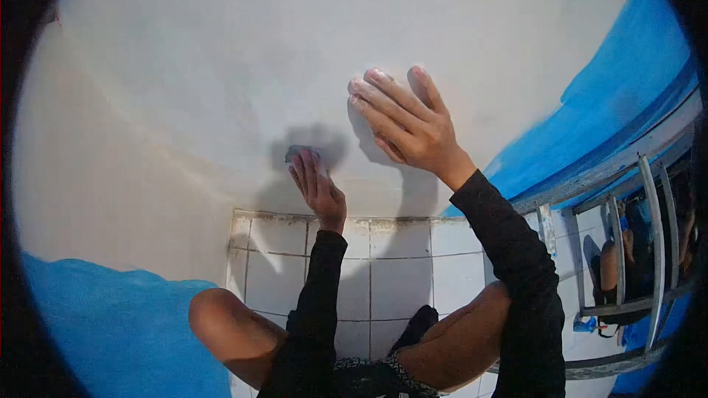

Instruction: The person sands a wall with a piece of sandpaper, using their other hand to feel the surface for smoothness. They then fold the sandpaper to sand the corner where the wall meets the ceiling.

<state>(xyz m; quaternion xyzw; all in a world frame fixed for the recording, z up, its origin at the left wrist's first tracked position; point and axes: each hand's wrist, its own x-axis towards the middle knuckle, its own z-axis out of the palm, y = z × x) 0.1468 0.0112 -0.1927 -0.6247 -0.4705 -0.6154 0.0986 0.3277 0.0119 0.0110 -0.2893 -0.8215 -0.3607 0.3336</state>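
Observation:
My right hand (409, 114) is raised at the pale wall (295, 51), its fingers stretched and its thumb apart, with whitish smears on the fingertips. Nothing shows in it. Lower and to the left, my left hand (317, 184) reaches toward the same wall near its foot. Its fingertips meet a small greyish thing (301, 151), partly hidden and too dark to identify. Shadows of both hands fall on the wall.
White floor tiles (402, 276) lie below. Blue paint (110, 317) covers the lower left wall, and more blue (590, 118) is at right. A metal frame with bars (653, 228) stands at right, with a person (609, 265) partly visible behind it.

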